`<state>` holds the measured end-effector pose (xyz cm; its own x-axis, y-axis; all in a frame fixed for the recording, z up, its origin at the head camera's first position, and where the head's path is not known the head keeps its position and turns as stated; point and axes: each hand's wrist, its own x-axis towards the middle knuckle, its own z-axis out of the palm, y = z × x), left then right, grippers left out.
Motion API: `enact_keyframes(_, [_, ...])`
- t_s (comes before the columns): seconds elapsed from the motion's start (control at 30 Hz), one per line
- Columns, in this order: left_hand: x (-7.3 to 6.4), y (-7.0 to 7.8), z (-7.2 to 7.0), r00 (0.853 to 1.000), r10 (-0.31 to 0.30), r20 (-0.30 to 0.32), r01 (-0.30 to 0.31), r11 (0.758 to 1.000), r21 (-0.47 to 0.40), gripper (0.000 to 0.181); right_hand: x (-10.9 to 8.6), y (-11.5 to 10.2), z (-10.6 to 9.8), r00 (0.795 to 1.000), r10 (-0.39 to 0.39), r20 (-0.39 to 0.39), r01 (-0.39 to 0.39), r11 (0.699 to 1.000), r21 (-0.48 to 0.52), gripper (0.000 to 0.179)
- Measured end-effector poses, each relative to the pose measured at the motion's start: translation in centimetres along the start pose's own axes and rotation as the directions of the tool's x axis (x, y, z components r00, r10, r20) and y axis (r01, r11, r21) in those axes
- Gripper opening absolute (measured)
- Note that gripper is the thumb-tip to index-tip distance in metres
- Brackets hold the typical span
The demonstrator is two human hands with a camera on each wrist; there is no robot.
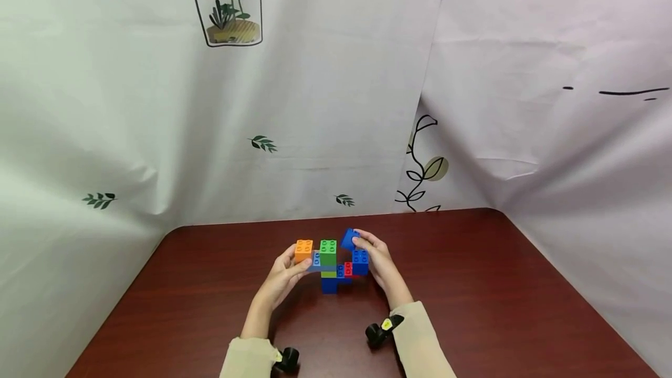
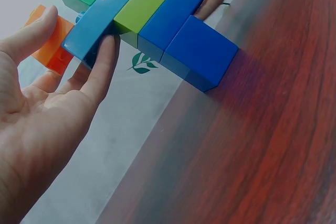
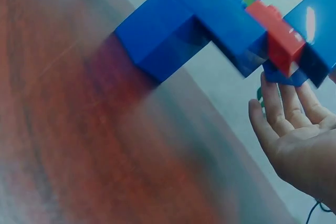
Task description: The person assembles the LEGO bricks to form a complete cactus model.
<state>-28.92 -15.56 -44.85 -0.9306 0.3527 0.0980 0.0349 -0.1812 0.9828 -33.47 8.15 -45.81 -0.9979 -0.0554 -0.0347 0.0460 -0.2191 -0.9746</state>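
Observation:
A structure of toy building bricks stands upright on the table between both hands. My left hand (image 1: 279, 280) grips its left end, thumb on the orange brick (image 2: 62, 45) and fingers under the light blue brick (image 2: 102, 19). A green brick (image 1: 328, 252) rises from the light blue one, with a lime brick (image 2: 139, 10) below. Blue bricks (image 2: 199, 53) form the base. A red brick (image 3: 278, 38) joins the right side to a blue brick (image 1: 360, 262). Above that, my right hand (image 1: 379, 256) pinches a tilted blue brick (image 1: 349, 239); in the right wrist view its thumb is hidden.
The dark reddish-brown table (image 1: 472, 308) reaches back to a pale curtain (image 1: 336, 104) printed with leaves and plants. Black wrist cameras (image 1: 287, 359) are strapped at both sleeves (image 1: 420, 337).

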Motion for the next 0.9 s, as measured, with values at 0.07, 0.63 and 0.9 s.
enact_keyframes(0.07, [0.0,0.0,0.0,1.000,-0.001,0.000,0.001,1.000,0.001,0.057,-0.1,-0.4,0.1,0.999,-0.030,0.014,0.030,1.000,0.006,0.043])
enact_keyframes(0.63, [-0.1,-0.1,0.0,1.000,0.004,0.010,-0.004,1.000,-0.005,0.056,-1.5,-3.6,1.1,0.985,-0.162,0.058,0.164,0.986,-0.028,0.040])
enact_keyframes(0.9, [0.0,0.1,-0.1,1.000,0.006,0.014,-0.006,1.000,0.004,0.057,-2.6,-5.2,2.1,0.954,-0.256,0.159,0.281,0.945,-0.167,0.038])
